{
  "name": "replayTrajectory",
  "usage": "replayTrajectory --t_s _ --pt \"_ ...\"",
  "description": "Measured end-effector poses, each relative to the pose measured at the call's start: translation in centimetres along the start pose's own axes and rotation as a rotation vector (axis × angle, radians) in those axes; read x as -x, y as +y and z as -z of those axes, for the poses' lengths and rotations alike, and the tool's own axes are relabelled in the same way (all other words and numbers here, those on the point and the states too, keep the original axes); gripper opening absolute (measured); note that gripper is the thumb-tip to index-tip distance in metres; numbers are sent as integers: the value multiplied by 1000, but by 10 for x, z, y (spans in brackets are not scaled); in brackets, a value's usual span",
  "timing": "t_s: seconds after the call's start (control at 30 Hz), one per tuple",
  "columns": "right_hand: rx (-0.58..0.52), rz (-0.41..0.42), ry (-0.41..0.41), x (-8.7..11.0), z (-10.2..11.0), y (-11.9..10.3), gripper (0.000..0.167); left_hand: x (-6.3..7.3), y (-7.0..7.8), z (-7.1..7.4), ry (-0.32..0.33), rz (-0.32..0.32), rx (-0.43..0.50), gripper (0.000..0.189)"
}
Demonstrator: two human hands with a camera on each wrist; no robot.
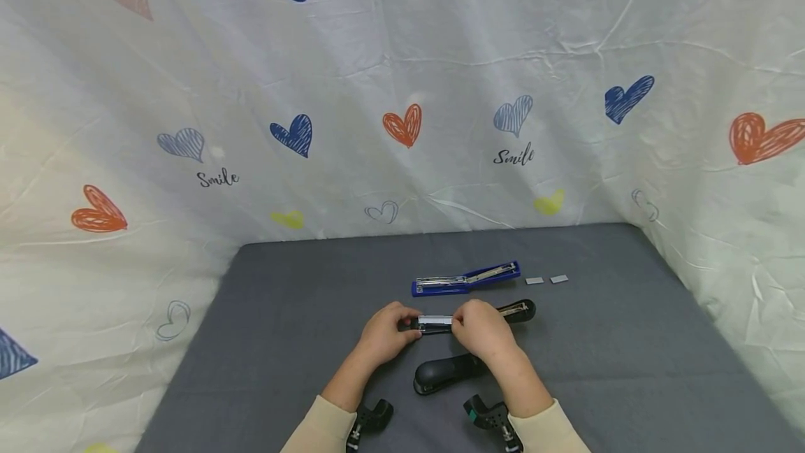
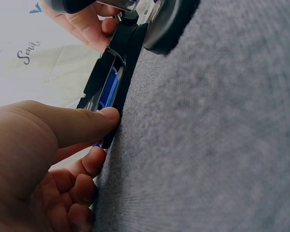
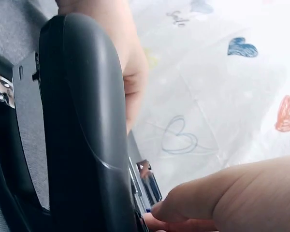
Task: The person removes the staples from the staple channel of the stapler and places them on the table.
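Note:
An opened black stapler lies across the table with its top arm swung back to the right. A silvery row of staples shows along its tray. My left hand grips the stapler's left end between thumb and fingers, seen close in the left wrist view. Near the hinge, my right hand pinches the stapler's middle; its fingertips are partly hidden. A second black stapler lies in front, partly under the right forearm, and fills much of the right wrist view.
Behind the hands lies an opened blue stapler. Two staple strips rest to its right on the grey tablecloth. A white curtain with printed hearts hangs behind the table.

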State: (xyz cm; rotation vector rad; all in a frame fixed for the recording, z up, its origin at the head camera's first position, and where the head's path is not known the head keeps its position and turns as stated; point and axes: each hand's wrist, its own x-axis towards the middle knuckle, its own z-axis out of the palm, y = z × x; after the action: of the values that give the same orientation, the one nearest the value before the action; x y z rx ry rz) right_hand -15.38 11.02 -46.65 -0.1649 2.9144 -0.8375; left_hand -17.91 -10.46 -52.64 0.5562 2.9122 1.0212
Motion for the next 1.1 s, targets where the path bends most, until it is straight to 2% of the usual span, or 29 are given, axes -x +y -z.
replayTrajectory --t_s 0.27,0.4,0.6,0.73,0.9,1.1 --pt "-25 -48 45 -5 -5 0 11 1 -1 0 5 4 -9 29" --pt "-115 -53 74 -6 -7 -1 11 1 -1 0 1 5 -8 29" --pt "-271 -10 101 -8 -12 -4 5 0 0 1 -11 6 2 29" --pt "-283 5 90 -8 -13 -5 14 0 -1 1 -16 4 -3 29" --pt "-240 34 92 -7 -4 -3 13 -1 0 2 -13 3 -12 29" --pt "-292 -3 83 -4 15 4 14 0 1 2 -13 11 -15 29"
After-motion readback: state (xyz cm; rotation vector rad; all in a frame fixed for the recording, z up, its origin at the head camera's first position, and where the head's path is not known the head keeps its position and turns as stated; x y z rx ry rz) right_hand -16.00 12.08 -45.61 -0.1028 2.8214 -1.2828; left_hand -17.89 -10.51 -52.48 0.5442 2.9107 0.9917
